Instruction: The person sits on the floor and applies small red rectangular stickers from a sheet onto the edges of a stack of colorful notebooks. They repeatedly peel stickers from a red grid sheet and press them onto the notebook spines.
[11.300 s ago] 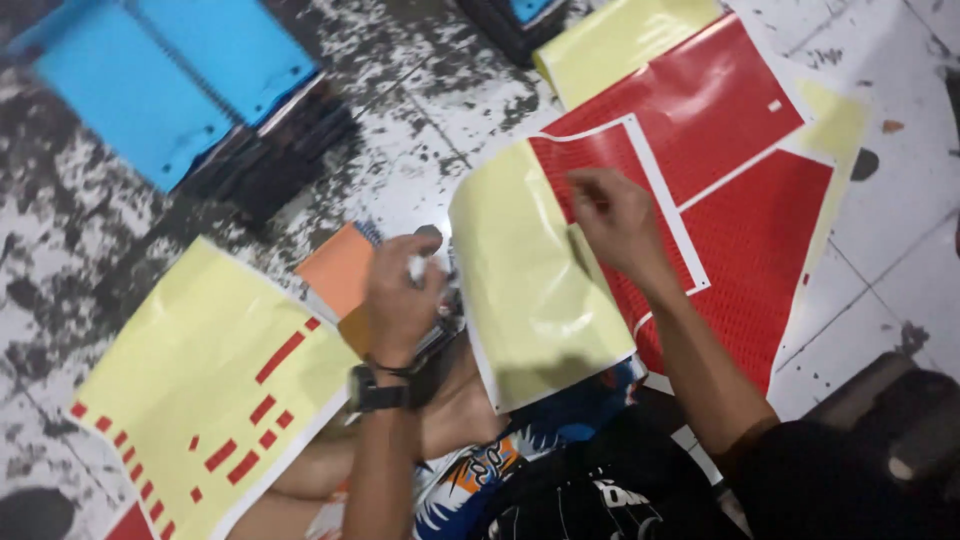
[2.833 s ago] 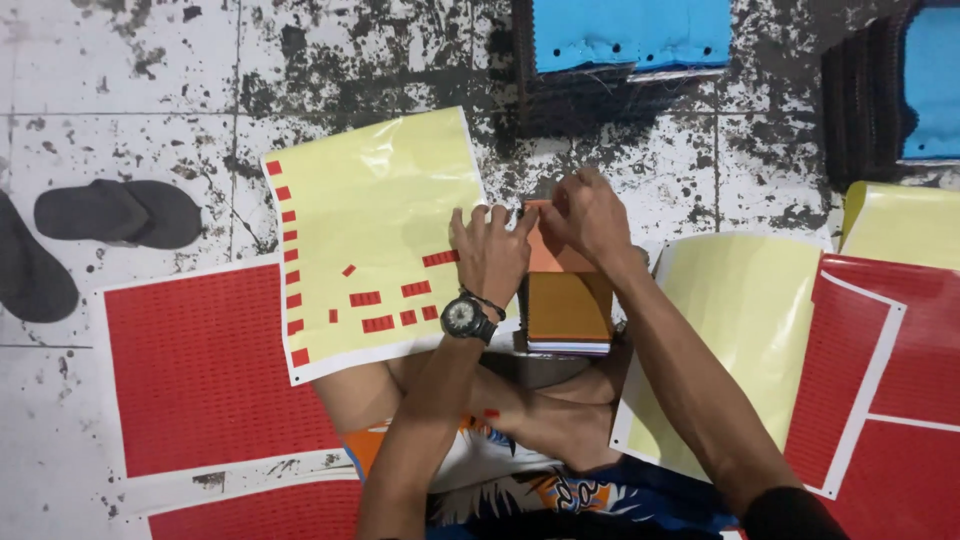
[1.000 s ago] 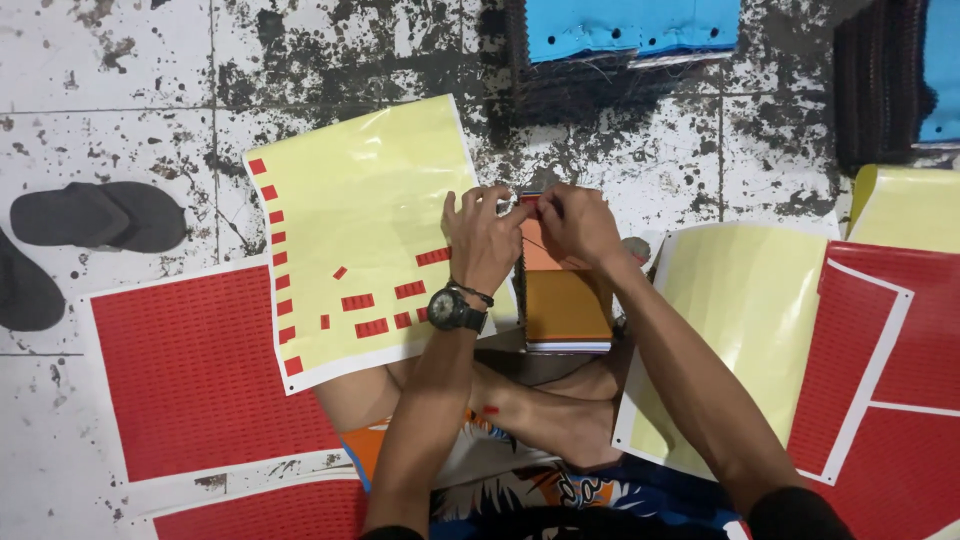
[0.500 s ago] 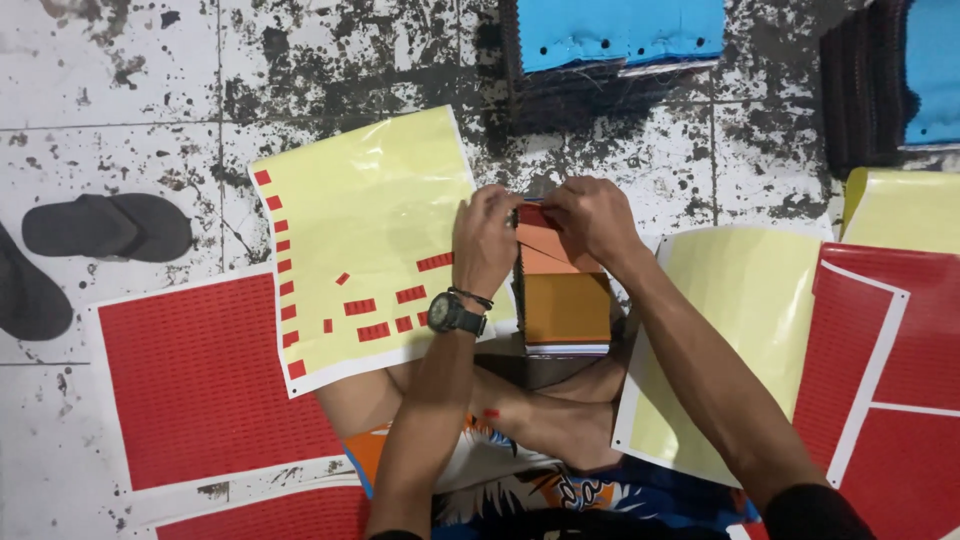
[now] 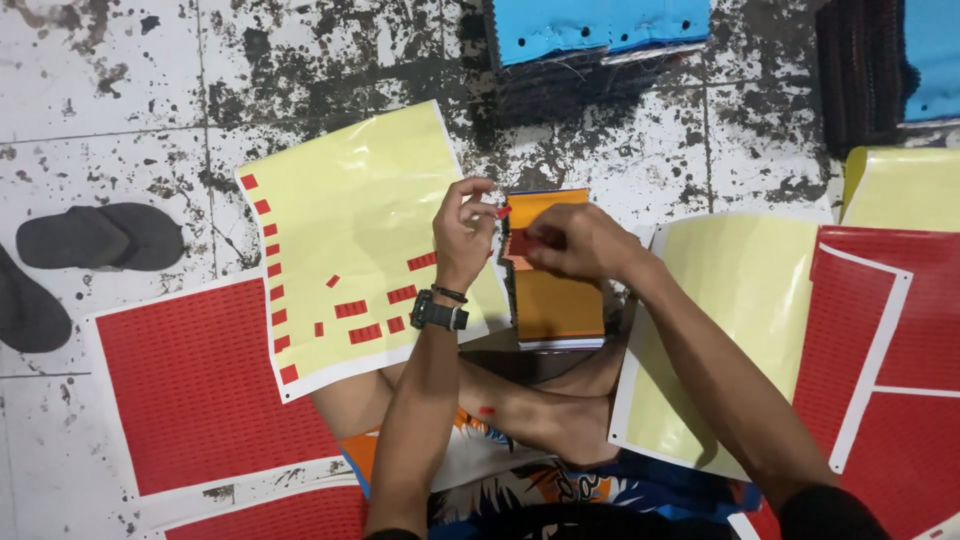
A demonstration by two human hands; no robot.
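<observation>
Most of the small red rectangular stickers are already gone from the pale yellow backing sheet point(image 5: 350, 240); roughly twenty remain, a column down its nine o'clock edge and a cluster near five o'clock. At three o'clock of the sheet lies one stack of orange cards point(image 5: 555, 290). The right hand point(image 5: 580, 240) pinches a red sticker onto its top card. The left hand point(image 5: 462, 232) hovers with its grip half curled, empty. Two black sandals point(image 5: 95, 235) rest on the floor.

A single head-worn camera looks steeply down from close above at the hands and tiled floor point(image 5: 120, 80).
</observation>
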